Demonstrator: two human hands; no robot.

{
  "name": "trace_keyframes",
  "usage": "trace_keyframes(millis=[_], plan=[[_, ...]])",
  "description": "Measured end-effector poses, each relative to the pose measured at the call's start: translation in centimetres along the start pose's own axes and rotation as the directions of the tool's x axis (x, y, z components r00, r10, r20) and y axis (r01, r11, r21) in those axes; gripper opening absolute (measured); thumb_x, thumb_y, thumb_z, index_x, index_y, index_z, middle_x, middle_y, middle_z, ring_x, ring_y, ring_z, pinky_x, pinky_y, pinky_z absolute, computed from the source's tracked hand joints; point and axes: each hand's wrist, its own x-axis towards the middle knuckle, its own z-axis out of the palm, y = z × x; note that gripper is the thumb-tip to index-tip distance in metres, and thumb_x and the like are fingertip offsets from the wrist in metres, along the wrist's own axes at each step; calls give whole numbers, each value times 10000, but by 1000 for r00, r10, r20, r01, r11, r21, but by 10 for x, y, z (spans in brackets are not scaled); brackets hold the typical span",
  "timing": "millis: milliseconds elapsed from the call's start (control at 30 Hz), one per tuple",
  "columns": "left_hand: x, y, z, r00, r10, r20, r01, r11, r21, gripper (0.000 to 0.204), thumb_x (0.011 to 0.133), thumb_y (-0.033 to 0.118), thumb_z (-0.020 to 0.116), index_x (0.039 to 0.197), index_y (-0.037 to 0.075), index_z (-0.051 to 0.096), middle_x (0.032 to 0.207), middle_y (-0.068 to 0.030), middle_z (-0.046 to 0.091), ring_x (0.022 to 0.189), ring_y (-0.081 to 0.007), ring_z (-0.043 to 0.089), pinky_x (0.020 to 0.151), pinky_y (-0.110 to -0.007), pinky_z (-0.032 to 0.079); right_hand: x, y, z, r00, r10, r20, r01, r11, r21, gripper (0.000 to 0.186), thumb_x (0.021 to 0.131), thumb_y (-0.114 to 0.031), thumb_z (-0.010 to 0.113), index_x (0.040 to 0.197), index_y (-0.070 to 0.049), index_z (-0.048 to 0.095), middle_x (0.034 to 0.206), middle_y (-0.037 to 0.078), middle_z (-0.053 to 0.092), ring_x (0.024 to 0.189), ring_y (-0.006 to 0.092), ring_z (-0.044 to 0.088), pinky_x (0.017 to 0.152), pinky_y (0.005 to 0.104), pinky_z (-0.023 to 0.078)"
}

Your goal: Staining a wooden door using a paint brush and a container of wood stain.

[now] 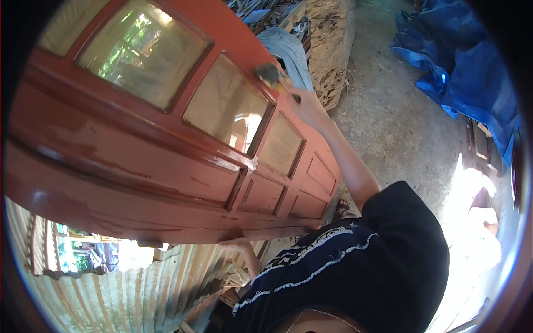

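A large reddish-brown wooden door (pixel 183 145) with glass panes and raised panels fills the left and middle of the view. My right hand (pixel 306 105) grips a paintbrush (pixel 268 74), its dark bristles against the frame beside a glass pane (pixel 229 102). Wet-looking, darker streaks run over parts of the painted wood. Down at the near long edge, my left hand (pixel 235 245) touches the door, its fingers laid out along that edge. The underside of that hand's contact is hidden.
Beyond the door lie a grey cloth (pixel 288 51) and a rough timber slab (pixel 328 53). A blue tarp (pixel 463 72) is heaped at the far right over the concrete floor (pixel 383 119). Corrugated metal sheeting (pixel 161 286) stands at the lower left, near some wooden pieces (pixel 227 294).
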Motion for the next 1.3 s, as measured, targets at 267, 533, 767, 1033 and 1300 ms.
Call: trace_keyframes(millis=[267, 533, 767, 1033, 1300], plan=[[5, 4, 1, 998, -12, -55, 13, 1000, 22, 890, 954, 631, 198, 1311, -177, 301, 1297, -344, 391, 1145, -403, 494, 918, -466, 491, -22, 95, -20, 991, 20, 130, -23, 1000, 19, 429, 922, -124, 503, 1346, -190, 507, 666, 108, 494, 580, 95, 391, 570, 271, 397], [7, -5, -3, 991, 82, -110, -72, 993, 91, 824, 980, 575, 179, 1270, -173, 367, 1266, -344, 430, 1130, -402, 507, 866, -464, 517, 30, 58, -5, 992, -92, 92, 88, 995, 43, 415, 949, -148, 523, 1362, -174, 491, 718, 64, 455, 618, 103, 379, 606, 267, 411], [5, 0, 5, 986, 28, -167, -13, 996, 90, 881, 953, 635, 186, 1179, -182, 426, 1190, -322, 484, 1054, -363, 551, 807, -442, 522, -18, 133, -13, 999, 35, 1, -35, 999, -21, 405, 942, -189, 519, 1343, -245, 515, 678, 180, 506, 582, 203, 483, 657, 295, 447], [2, -8, 2, 990, -41, -135, 57, 992, 114, 872, 952, 635, 182, 1265, -156, 371, 1256, -312, 447, 1098, -392, 529, 847, -463, 523, 43, 16, -10, 995, -74, -61, 81, 990, 118, 388, 950, -171, 536, 1338, -163, 514, 688, 75, 415, 596, 87, 336, 548, 262, 365], [5, -18, -7, 965, 100, -241, -66, 987, 146, 830, 971, 604, 197, 1131, -152, 500, 1078, -264, 571, 943, -348, 598, 756, -414, 523, -36, 106, -2, 965, 230, 125, -224, 973, -63, 422, 936, -151, 493, 1355, -194, 482, 979, 194, 660, 655, 117, 517, 675, 257, 446]])
